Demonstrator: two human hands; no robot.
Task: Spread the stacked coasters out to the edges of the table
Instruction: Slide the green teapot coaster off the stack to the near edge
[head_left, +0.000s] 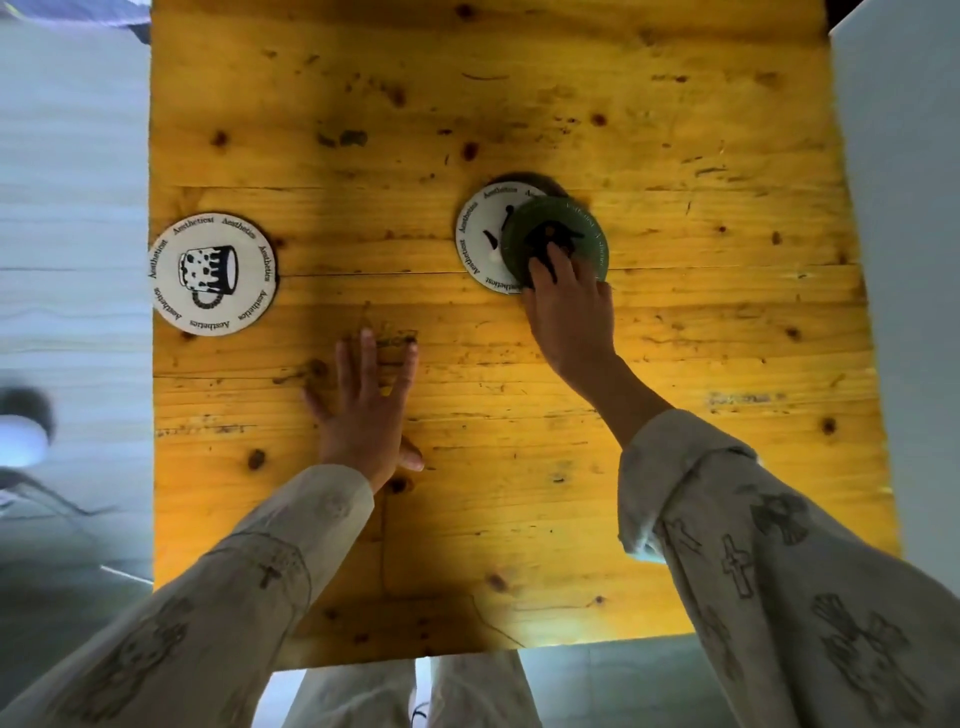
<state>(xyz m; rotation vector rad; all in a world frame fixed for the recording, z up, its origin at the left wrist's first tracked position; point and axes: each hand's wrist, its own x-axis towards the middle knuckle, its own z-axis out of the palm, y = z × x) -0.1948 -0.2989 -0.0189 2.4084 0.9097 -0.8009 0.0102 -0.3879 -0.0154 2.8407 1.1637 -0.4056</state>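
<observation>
A white round coaster with a mug print (212, 274) lies flat at the left edge of the yellow wooden table (467, 441). Near the middle sits the remaining stack: a white coaster (478, 244) with a dark green coaster (556, 234) shifted to the right on top of it. My right hand (569, 306) has its fingertips pressed on the green coaster's near part. My left hand (366, 410) lies flat on the bare wood, fingers apart, holding nothing. A dark rim behind the stack hints at another coaster underneath.
A white wall or panel (904, 260) stands along the table's right edge. Pale flooring (72, 182) lies to the left, with a blurred round object (21, 426) low on that side. The table's near edge ends above my legs (415, 696).
</observation>
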